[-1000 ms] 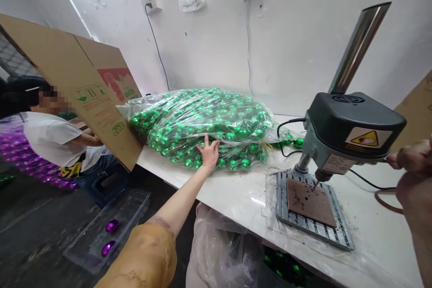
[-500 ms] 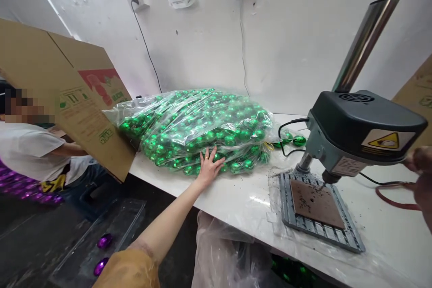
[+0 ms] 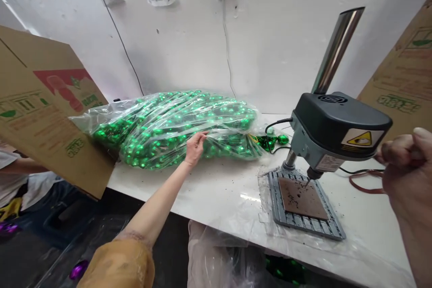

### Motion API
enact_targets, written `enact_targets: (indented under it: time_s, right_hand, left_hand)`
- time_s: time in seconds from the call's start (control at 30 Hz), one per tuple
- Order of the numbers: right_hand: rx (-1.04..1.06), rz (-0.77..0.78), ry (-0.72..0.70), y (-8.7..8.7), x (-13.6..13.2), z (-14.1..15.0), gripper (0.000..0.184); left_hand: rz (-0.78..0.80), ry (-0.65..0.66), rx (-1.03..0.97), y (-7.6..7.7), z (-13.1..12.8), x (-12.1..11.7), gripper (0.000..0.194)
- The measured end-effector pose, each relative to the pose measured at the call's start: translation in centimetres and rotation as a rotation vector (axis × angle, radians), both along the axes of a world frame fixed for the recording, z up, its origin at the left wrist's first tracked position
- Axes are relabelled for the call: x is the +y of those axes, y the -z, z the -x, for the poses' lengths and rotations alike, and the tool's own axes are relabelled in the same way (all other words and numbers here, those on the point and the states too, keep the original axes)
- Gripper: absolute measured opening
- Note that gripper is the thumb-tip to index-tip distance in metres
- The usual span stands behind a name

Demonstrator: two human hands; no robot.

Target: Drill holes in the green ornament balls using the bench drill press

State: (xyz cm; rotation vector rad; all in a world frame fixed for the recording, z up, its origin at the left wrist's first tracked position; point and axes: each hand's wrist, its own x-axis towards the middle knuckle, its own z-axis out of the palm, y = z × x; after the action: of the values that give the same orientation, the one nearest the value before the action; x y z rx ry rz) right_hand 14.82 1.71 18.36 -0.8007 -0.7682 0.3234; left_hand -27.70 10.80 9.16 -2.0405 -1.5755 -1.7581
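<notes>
A large clear plastic bag (image 3: 162, 130) full of shiny green beads lies on the white table, its right end gathered with a yellow tie. My left hand (image 3: 195, 146) is closed at the bag's near side, pinching a fold of the plastic between thumb and fingers. On the right stands a small drill press (image 3: 340, 121), its bit above a brown board (image 3: 302, 198) on the slotted base. My right hand (image 3: 408, 162) is curled closed against the machine's right side; whatever lies inside its fingers is hidden.
A cardboard box (image 3: 50, 108) stands left, with a seated person's arm (image 3: 23, 165) behind it. Another carton (image 3: 401, 81) is at the right. Green beads (image 3: 276, 139) trail from the bag toward the drill press. Dark debris dots the table. Cords hang on the wall.
My left hand has gone from spread fingers on the bag to a closed pinch on its plastic. The view has swung right. My right hand stays beside the drill press.
</notes>
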Motion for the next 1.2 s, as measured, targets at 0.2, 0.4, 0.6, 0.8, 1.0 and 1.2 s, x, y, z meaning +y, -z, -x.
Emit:
enact_targets:
  time_s: [0.2, 0.4, 0.6, 0.8, 1.0, 1.2]
  right_hand:
    - [-0.074, -0.159, -0.095, 0.4, 1.0, -0.6, 0.040]
    - [-0.066, -0.133, -0.140, 0.2, 0.5, -0.6, 0.040]
    - [-0.052, -0.125, -0.157, 0.2, 0.3, -0.4, 0.039]
    - [-0.103, -0.202, -0.173, 0.8, 1.0, -1.3, 0.036]
    - [-0.190, -0.263, -0.214, 1.3, 2.0, -2.5, 0.037]
    - [-0.198, -0.255, -0.241, 1.4, 2.3, -3.1, 0.035]
  left_hand:
    - [-0.014, -0.070, -0.023, 1.6, 1.0, -1.3, 0.026]
    - [-0.021, -0.276, 0.172, 5.8, 2.0, -1.7, 0.023]
    - [-0.098, -0.257, 0.486, 8.6, 1.9, -3.3, 0.022]
    - [-0.269, -0.141, 0.573, 8.4, -2.5, -6.7, 0.028]
    - [-0.129, -0.036, 0.410, 10.7, -6.3, -13.7, 0.024]
    - [0.140, -0.234, -0.117, 14.8, -11.1, -25.0, 0.012]
